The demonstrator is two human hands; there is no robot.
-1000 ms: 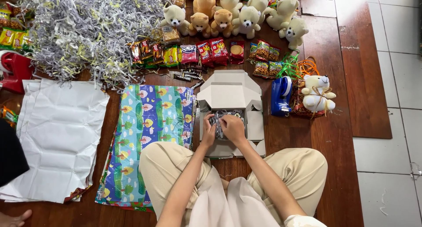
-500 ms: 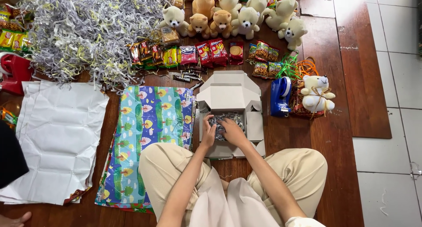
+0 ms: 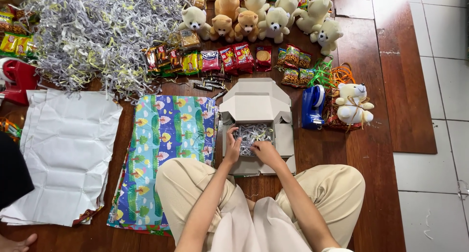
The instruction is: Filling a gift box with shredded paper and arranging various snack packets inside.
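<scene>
An open grey cardboard box (image 3: 256,103) stands on the wooden floor in front of my crossed legs, its lid flaps folded back. Grey and white shredded paper (image 3: 254,131) fills its inside. My left hand (image 3: 232,147) rests at the box's left inner edge, fingers stretched up onto the shreds. My right hand (image 3: 264,152) lies on the near side of the shreds, with its fingers spread over them. Neither hand lifts anything clear of the box.
Colourful wrapping paper (image 3: 166,144) and white sheets (image 3: 63,149) lie to the left. A big shred pile (image 3: 97,32), snack packets (image 3: 210,61) and teddy bears (image 3: 246,22) line the far side. A blue tape dispenser (image 3: 311,105), ribbons (image 3: 332,73) and a white bear (image 3: 354,103) sit to the right. Another person's dark sleeve (image 3: 12,174) is at the left edge.
Both hands were close together over the middle of the box; they have now drawn apart and nearer to me, uncovering more of the shredded paper.
</scene>
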